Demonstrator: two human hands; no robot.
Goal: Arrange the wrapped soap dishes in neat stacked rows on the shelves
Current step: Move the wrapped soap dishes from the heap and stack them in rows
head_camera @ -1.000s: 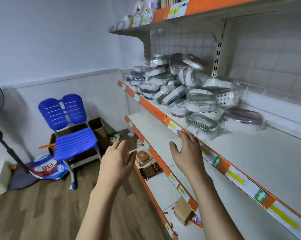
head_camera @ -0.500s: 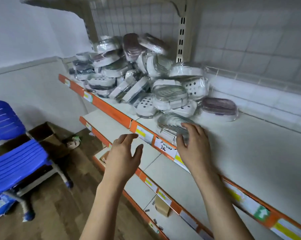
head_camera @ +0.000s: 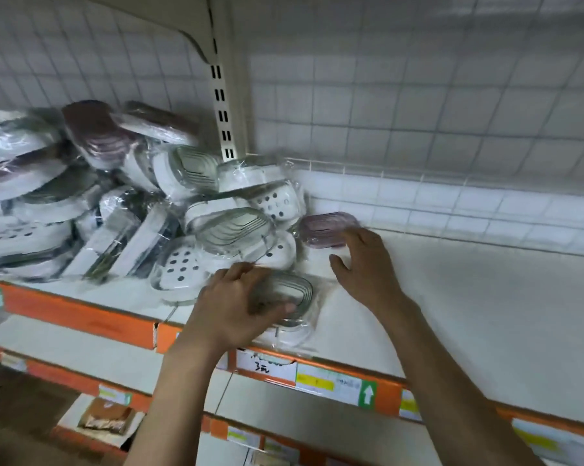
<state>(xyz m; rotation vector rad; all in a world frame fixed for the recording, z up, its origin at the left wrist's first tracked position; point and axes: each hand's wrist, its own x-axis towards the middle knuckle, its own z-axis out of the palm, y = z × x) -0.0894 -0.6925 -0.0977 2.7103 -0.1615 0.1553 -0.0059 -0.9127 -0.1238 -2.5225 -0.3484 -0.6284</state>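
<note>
A loose pile of plastic-wrapped soap dishes point(head_camera: 122, 210) covers the left part of the white shelf point(head_camera: 468, 307). They are white, grey-ribbed and purple, lying tilted at all angles. My left hand point(head_camera: 237, 306) grips a grey-ribbed wrapped dish point(head_camera: 289, 297) near the shelf's front edge, thumb on top. My right hand point(head_camera: 364, 264) hovers with fingers spread beside a purple wrapped dish point(head_camera: 324, 227) at the pile's right end; whether it touches the dish is unclear.
The shelf has an orange front rail with price labels point(head_camera: 331, 381). Wire mesh and white tiles back it, and a slotted upright point(head_camera: 221, 105) stands behind the pile. The lower shelf point(head_camera: 277, 405) holds a brown packet point(head_camera: 106, 418).
The view has closed in on the shelf. My left hand rose from below the rail onto the grey-ribbed dish. My right hand left that dish and moved back toward the purple one.
</note>
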